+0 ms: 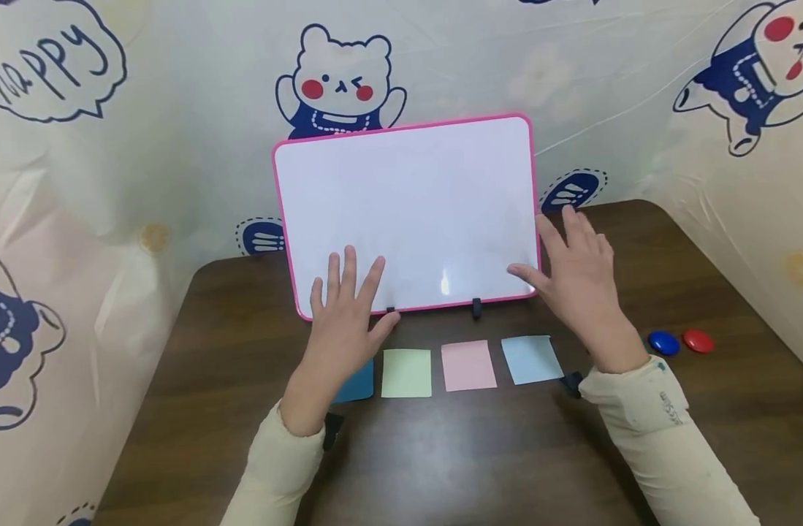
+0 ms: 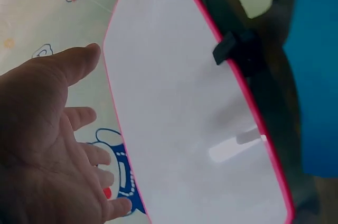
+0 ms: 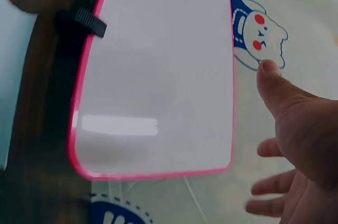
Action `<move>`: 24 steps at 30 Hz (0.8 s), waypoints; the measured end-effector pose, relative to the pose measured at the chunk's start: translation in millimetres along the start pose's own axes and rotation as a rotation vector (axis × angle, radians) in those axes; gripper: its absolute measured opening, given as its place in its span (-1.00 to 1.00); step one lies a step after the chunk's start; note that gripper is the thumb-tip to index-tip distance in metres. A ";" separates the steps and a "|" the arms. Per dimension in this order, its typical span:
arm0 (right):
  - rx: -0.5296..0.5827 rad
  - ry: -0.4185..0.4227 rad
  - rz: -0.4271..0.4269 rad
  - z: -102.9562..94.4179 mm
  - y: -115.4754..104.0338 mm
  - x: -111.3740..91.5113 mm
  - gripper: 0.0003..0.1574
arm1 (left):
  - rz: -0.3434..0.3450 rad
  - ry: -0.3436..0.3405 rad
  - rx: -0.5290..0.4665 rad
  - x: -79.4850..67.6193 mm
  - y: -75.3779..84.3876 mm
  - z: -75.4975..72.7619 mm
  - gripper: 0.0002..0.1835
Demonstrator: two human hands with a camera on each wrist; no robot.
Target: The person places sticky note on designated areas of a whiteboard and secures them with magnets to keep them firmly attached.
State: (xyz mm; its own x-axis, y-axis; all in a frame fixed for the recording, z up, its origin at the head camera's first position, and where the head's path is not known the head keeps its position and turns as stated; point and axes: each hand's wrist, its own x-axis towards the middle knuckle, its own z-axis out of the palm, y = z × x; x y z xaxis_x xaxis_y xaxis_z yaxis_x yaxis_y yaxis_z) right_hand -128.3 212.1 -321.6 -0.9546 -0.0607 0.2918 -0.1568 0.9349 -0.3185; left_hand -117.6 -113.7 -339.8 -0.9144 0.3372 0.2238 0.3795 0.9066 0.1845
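A blank whiteboard point(image 1: 408, 212) with a pink frame stands upright on two black clip feet point(image 1: 476, 307) at the back of the brown table point(image 1: 440, 453). My left hand point(image 1: 347, 310) is open in front of its lower left corner, fingers straight. My right hand point(image 1: 575, 270) is open at the lower right corner, thumb by the frame. In the left wrist view the left hand point(image 2: 47, 145) is spread beside the whiteboard point(image 2: 185, 108), apart from it. The right wrist view shows the right hand point(image 3: 301, 150) off the whiteboard point(image 3: 158, 76) too.
A row of paper notes lies before the board: dark blue point(image 1: 356, 383) partly under my left wrist, green point(image 1: 406, 372), pink point(image 1: 468, 365), light blue point(image 1: 531, 359). A blue magnet point(image 1: 663, 342) and a red magnet point(image 1: 698, 340) sit at the right. Bear-print sheeting point(image 1: 338, 80) surrounds the table.
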 end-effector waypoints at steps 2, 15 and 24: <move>0.058 -0.024 0.002 -3.5 8.3 -7.0 -0.16 | 0.003 -0.029 -0.040 -4.5 -7.3 0.8 -0.11; 0.115 -0.191 0.086 -14.7 79.4 -75.6 -0.54 | -0.132 -0.360 -0.196 -32.4 -61.6 -11.0 -0.26; 0.068 -0.316 0.152 12.3 104.4 -105.1 -0.44 | -0.258 -0.502 -0.240 -37.9 -85.1 -8.3 -0.37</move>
State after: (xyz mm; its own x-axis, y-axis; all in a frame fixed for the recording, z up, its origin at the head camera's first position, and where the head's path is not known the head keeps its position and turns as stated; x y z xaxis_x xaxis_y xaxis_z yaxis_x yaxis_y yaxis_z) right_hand -47.4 311.7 -396.6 -0.9978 -0.0383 -0.0538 -0.0136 0.9167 -0.3994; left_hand -114.1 -205.8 -356.0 -0.9135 0.2459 -0.3243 0.1050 0.9122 0.3961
